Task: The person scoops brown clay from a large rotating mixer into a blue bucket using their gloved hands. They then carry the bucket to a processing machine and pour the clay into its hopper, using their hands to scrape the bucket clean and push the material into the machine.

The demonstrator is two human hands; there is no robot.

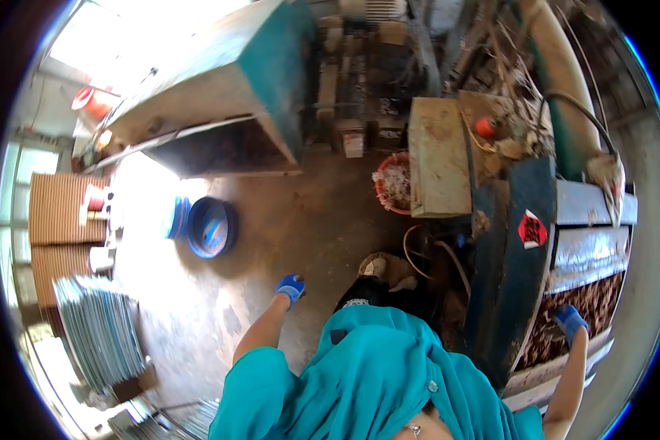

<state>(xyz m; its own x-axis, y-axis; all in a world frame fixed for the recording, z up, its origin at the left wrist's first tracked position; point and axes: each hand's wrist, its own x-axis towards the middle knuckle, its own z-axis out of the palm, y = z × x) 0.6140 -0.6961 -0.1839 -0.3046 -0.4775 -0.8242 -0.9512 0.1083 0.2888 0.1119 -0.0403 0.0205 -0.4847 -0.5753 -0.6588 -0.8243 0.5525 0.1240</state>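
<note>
My left hand [291, 287], in a blue glove with a dark palm, hangs above the floor at the left of my body. Its fingers are curled in, and nothing shows in them. Far to the right, my right hand [570, 321], also blue-gloved, reaches over the brown loose pieces [601, 302] in the machine's trough. Its fingers lie outstretched against these pieces, with the tips partly lost among them. Above the trough runs a shiny metal panel [590, 253]. The dark blue machine side [507, 271] with a red sticker [532, 229] stands between the trough and me.
A blue round tub [232, 227] stands on the floor ahead left. Beyond it is a large teal-and-beige metal housing [198, 81]. A red basket of pale scraps [396, 182] sits beside a beige box [438, 158]. Stacked grey-blue sheets [99, 330] lean at the left.
</note>
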